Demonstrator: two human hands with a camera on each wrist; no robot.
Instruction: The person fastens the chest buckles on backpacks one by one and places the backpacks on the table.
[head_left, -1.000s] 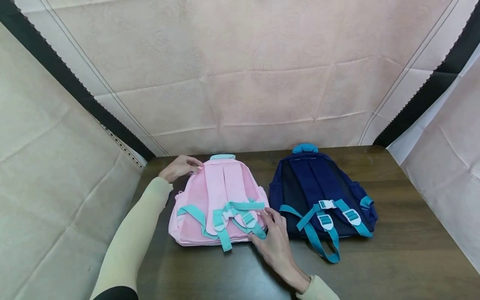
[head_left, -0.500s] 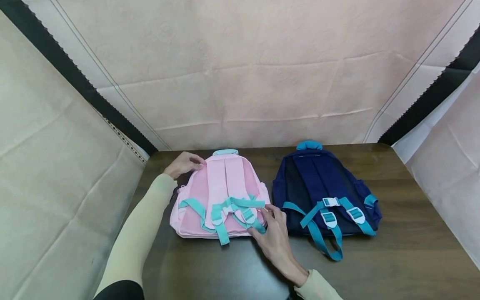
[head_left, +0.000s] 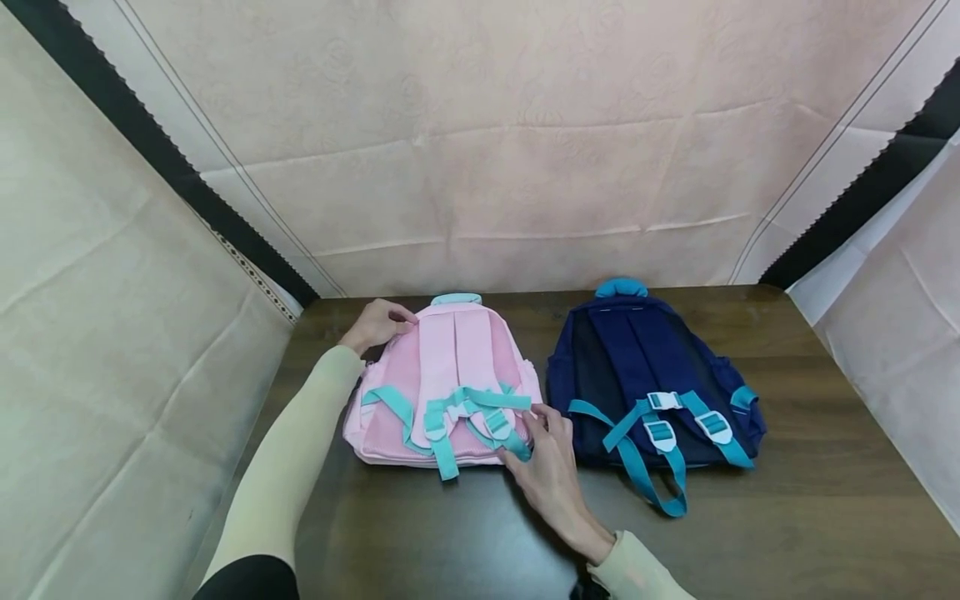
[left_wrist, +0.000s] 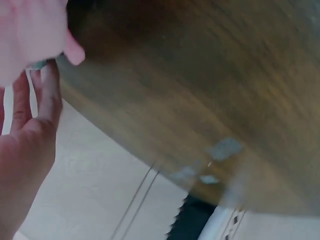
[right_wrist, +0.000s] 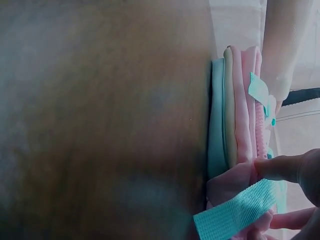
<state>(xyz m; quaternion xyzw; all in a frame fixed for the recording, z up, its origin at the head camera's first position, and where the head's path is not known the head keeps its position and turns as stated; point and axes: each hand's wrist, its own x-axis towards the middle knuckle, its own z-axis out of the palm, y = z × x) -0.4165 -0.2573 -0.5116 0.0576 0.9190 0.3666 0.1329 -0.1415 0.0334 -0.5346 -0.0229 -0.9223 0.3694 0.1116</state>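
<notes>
A pink backpack (head_left: 396,367) lies on the wooden table with its shoulder-strap side up, its turquoise straps (head_left: 444,454) gathered across the lower part. My left hand (head_left: 377,325) holds its upper left edge, thumb and fingers at the fabric; in the left wrist view the fingertips go behind the pink cloth. My right hand (head_left: 551,479) grips the lower right corner, and the right wrist view shows the thumb (right_wrist: 282,168) on the pink edge beside a turquoise strap end (right_wrist: 235,210). Close to the right hand lies a navy backpack (head_left: 588,358), also strap side up.
The brown table (head_left: 825,467) extends in front of and right of the bags. Pale fabric walls (head_left: 525,167) enclose it at the back and both sides, with black strips (head_left: 135,125) along the corners. The navy bag's blue strap loop (head_left: 667,500) hangs forward onto the table.
The pink backpack has slid slightly toward the back wall, with both hands keeping hold of it. The whole head view has shifted a little; the navy backpack stays put.
</notes>
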